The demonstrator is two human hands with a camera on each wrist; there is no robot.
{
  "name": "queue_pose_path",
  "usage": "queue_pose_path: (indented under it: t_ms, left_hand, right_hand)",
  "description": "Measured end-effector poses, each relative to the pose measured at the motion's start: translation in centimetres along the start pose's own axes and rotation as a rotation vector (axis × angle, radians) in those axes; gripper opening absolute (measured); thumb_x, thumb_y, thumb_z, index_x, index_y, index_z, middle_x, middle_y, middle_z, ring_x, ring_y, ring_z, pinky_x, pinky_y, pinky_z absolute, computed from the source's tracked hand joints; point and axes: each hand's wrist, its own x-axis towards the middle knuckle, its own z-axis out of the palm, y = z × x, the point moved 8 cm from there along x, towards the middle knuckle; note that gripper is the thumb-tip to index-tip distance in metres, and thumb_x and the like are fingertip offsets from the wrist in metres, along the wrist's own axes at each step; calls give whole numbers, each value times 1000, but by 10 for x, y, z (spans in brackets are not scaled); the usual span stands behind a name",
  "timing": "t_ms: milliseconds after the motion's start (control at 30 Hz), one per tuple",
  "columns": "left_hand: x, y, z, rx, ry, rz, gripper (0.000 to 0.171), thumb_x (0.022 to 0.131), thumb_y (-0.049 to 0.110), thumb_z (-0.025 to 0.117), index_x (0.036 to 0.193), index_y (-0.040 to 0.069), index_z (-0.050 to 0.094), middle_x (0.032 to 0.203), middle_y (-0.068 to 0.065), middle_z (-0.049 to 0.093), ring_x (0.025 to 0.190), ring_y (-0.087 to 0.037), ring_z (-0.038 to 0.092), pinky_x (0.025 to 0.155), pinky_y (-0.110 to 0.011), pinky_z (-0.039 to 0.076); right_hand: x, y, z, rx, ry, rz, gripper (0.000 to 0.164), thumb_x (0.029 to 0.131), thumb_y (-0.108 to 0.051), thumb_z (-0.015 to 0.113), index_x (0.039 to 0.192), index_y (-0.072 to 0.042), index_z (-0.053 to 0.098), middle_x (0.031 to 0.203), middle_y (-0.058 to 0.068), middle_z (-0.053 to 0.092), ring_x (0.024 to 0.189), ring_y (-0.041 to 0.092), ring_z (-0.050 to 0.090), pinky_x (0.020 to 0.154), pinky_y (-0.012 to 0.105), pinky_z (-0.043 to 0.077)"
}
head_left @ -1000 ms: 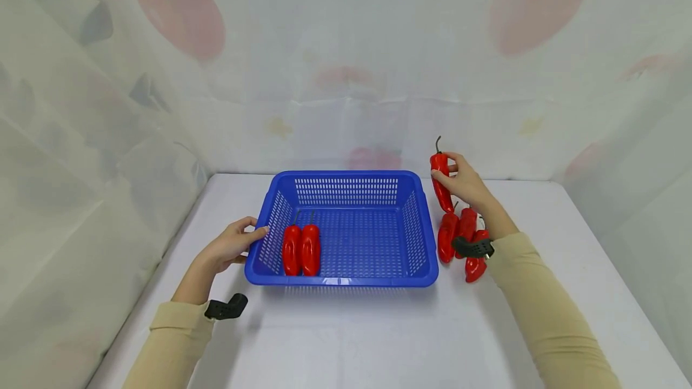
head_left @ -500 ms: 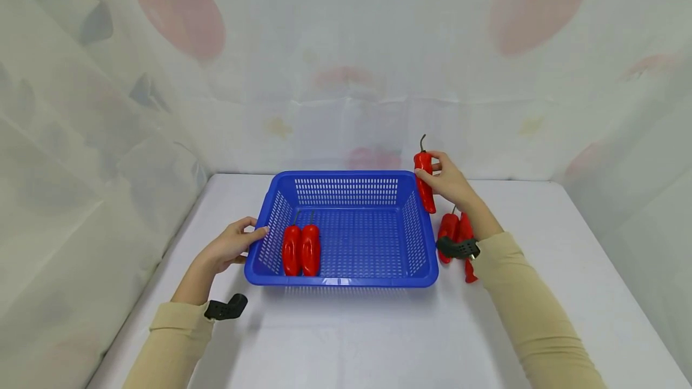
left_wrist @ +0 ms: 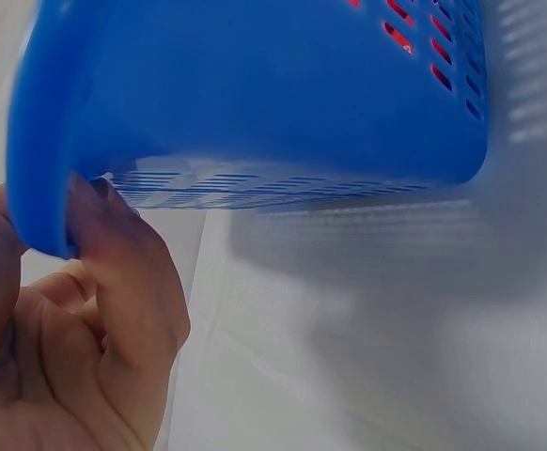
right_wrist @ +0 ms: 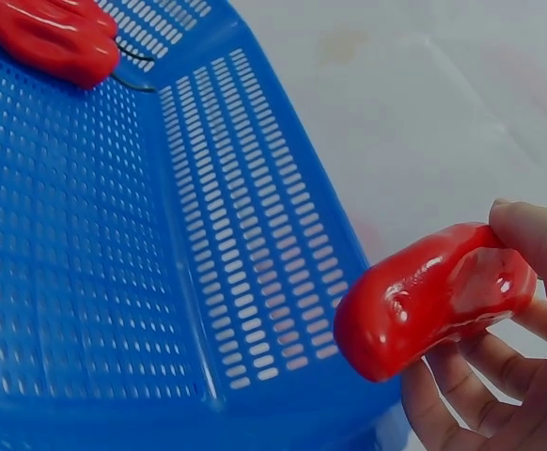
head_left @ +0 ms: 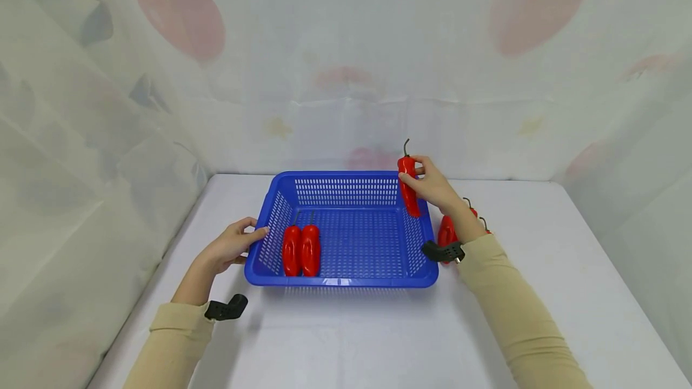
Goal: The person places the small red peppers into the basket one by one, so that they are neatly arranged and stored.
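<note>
A blue plastic basket (head_left: 340,281) with slotted walls stands in the middle of the table. My left hand (head_left: 231,245) grips its left rim, thumb on top and fingers beneath, as the left wrist view shows. Inside, at the left end, two red chili peppers (head_left: 310,251) lie side by side, stems pointing to the back. Over the basket's back right corner, my right hand (head_left: 435,188) pinches another red chili pepper (head_left: 408,188) between thumb and fingers, its stem up and its tip slanting down. In the right wrist view this pepper (right_wrist: 424,301) overlaps the basket's rim.
More red peppers (head_left: 446,232) lie on the white table (head_left: 346,341) just right of the basket, partly hidden by my right forearm. A pale patterned cloth (head_left: 346,65) hangs behind and along both sides. Black cameras are strapped to both wrists.
My right hand has carried its pepper leftward, from above the peppers on the table to over the basket's back right corner. The left hand and the basket have stayed in place.
</note>
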Motion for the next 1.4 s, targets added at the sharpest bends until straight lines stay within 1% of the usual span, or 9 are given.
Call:
queue_pose_path:
  t_ms: [133,267,433,567,800,900,1033,1233,1400]
  left_hand:
    - [0,-1,0,6,3,-3,44,91,37,55,116,5,39,98,-16,64,78,-23,67,70,-43,56]
    - [0,-1,0,3,0,3,43,91,37,55,115,5,40,98,-16,65,78,-23,67,70,-42,56]
    - [0,-2,0,1,-2,7,42,91,37,55,114,5,40,97,-15,65,78,-23,67,69,-42,56]
    - [0,-2,0,0,-3,6,43,91,37,55,114,5,40,96,-15,65,78,-23,67,69,-42,56]
    - [0,-1,1,0,-4,8,43,91,37,55,116,5,40,96,-15,65,77,-23,67,69,-42,56]
    - [-1,0,1,6,-3,8,44,91,37,55,116,5,39,97,-15,65,77,-23,67,69,-42,56]
    - [-2,2,1,6,-2,5,44,91,38,55,116,5,40,97,-15,65,77,-23,66,69,-42,56]
    - [-3,3,1,6,-4,5,42,92,36,55,116,5,40,98,-16,65,78,-22,66,70,-42,56]
    - [-3,3,0,12,1,0,44,91,38,55,116,5,39,98,-16,64,77,-22,66,70,-42,56]
  right_hand:
    - [1,-1,9,2,-15,-17,67,90,-35,57,141,-9,22,122,22,42,100,34,56,79,42,54]
    - [0,-2,18,10,-37,-5,67,90,-35,58,141,-11,22,124,21,43,103,34,56,79,43,54]
    - [0,-7,29,35,-60,-1,67,90,-31,59,142,-11,22,125,21,43,106,36,54,80,45,53]
    - [2,-8,38,57,-76,-1,66,90,-29,59,141,-10,23,124,21,43,105,37,54,78,45,54]
    - [4,-7,51,43,-104,13,69,89,-29,60,142,-8,21,125,22,43,104,36,56,79,47,53]
    - [3,-8,57,54,-118,27,68,89,-27,60,142,-7,21,124,23,42,105,38,55,80,48,52]
    - [2,-8,66,54,-133,46,67,90,-26,59,142,-8,20,126,22,41,109,39,53,82,49,51]
    - [7,-7,78,55,-159,49,66,89,-26,60,141,-8,22,126,22,42,109,38,53,81,49,52]
    - [9,-6,90,58,-187,60,65,89,-25,60,140,-8,23,125,22,43,109,38,53,80,47,52]
